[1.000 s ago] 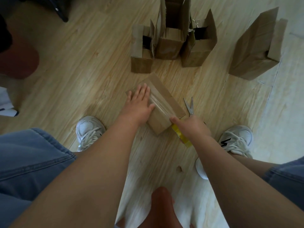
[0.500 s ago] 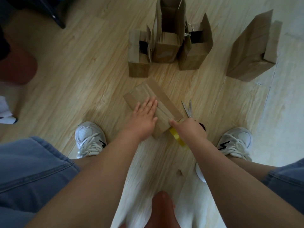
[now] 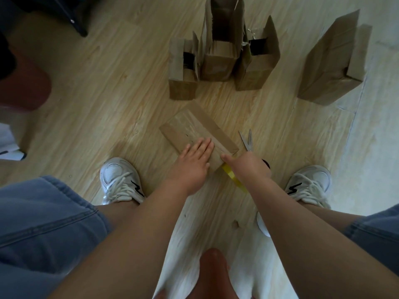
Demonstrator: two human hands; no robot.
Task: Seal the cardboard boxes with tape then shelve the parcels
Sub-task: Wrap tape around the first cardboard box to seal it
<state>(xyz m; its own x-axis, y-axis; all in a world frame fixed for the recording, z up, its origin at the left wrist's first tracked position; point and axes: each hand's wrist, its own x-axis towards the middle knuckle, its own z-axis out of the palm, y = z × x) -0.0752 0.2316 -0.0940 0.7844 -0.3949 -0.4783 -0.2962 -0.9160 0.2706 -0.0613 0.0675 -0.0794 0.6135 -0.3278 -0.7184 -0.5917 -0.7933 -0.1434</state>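
2 hands work at 1 cardboard box (image 3: 190,128) lying flat on the wooden floor (image 3: 108,104). The left hand (image 3: 193,162) has its fingers (image 3: 205,145) straight and released, pressing flat on the box's near end. The right hand (image 3: 248,167) is grasping a yellow tape roll (image 3: 232,177), its thumb touching the box corner just right of the left fingers. Scissors (image 3: 248,141) lie just beyond the right hand. Farther beyond the fingers stand 3 open boxes (image 3: 220,65), clustered. 1 closed box (image 3: 330,65) sits well apart to their right.
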